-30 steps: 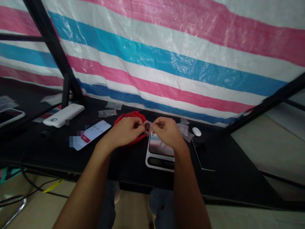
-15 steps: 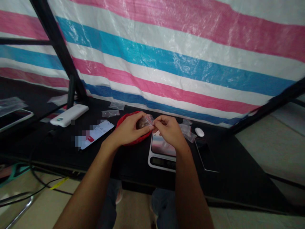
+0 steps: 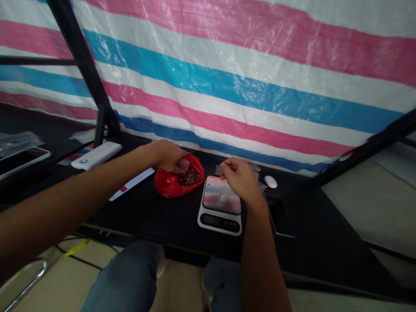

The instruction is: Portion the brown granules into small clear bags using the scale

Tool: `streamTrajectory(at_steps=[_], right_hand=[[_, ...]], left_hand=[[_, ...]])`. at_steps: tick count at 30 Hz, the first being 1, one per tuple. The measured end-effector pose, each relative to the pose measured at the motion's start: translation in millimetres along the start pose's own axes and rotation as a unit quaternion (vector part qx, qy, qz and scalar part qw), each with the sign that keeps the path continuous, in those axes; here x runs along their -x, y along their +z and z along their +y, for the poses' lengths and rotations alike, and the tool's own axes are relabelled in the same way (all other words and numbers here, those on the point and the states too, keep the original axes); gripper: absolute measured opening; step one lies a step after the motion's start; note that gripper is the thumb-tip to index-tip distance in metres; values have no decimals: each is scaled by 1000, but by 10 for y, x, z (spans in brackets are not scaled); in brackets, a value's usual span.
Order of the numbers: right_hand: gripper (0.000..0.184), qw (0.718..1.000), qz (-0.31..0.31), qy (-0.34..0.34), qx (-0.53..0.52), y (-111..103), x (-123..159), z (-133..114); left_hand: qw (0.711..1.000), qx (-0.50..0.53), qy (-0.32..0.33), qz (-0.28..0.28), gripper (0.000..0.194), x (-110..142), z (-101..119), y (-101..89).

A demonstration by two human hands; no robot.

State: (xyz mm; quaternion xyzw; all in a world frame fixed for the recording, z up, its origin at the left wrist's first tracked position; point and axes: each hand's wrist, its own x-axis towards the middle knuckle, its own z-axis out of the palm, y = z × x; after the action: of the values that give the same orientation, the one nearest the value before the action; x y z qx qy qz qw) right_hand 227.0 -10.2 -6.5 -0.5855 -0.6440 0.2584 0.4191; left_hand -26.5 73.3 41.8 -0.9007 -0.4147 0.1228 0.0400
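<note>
Clamping clear plastic (image 3: 183, 165), seemingly: left fingers (image 3: 177, 157); at red bag (image 3: 172, 187); right fingers (image 3: 229, 163): together

On the counter (image 3: 169, 219), a bag (image 3: 165, 184) lay with pieces (image 3: 189, 177) in it, a scale (image 3: 219, 196) to its right and a phone (image 3: 133, 184) to its left. A second device (image 3: 282, 216) lay right of the scale, a small item (image 3: 271, 182) just behind it; a sheet (image 3: 227, 86) hung behind the counter.

Dim lt; glare on tarp (image 3: 240, 82); sl. blur.
</note>
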Motion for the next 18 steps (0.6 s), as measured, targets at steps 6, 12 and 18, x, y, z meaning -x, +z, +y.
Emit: streamTrajectory(at_steps=[6, 12, 18], right_hand=[[19, 1000, -9, -7, -6, -29, 5, 31], [20, 1000, -26, 6, -7, -52, 12, 31], [17, 999, -25, 21, -24, -126, 23, 32]], left_hand=[[996, -78, 33, -2, 33, -27, 191, -221], [998, 27, 48, 35, 32, -74, 282, -279], [989, 106, 40, 91, 49, -166, 193, -211]])
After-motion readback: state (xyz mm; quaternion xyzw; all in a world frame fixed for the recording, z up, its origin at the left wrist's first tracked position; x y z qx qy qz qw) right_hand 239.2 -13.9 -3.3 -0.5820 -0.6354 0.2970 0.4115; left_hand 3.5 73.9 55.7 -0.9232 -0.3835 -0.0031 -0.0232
